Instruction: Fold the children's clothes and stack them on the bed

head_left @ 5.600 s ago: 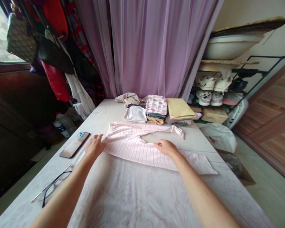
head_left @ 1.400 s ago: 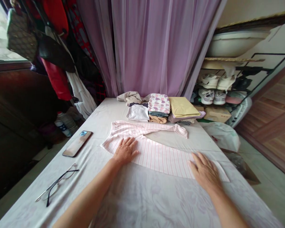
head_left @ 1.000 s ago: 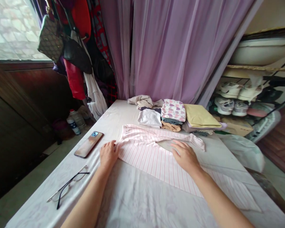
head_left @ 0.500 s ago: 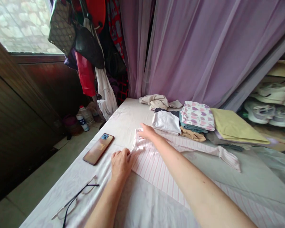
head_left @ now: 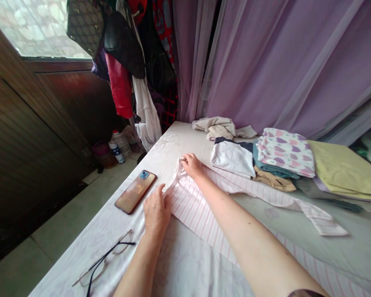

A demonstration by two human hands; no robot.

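A pair of white trousers with pink stripes [head_left: 190,202] lies spread on the bed, its gathered waistband toward the left and its legs stretching right. My right hand [head_left: 191,166] pinches the far end of the waistband. At the near end, my left hand [head_left: 157,211] has its thumb and forefinger around the waistband corner; its other fingers are partly hidden. Between the two hands the waistband looks drawn fairly straight. My right forearm covers part of the trousers.
A phone [head_left: 136,192] and eyeglasses [head_left: 106,258] lie left of my left hand. Folded clothes include a white garment [head_left: 233,159], a heart-print one [head_left: 286,152] and a yellow-green one [head_left: 343,169]. A crumpled beige cloth [head_left: 222,127] lies by the purple curtain [head_left: 266,74].
The view has shifted, so the clothes appear farther right. My right fingers have curled in onto the waistband. My left fingers have lifted and straightened somewhat at its near corner.
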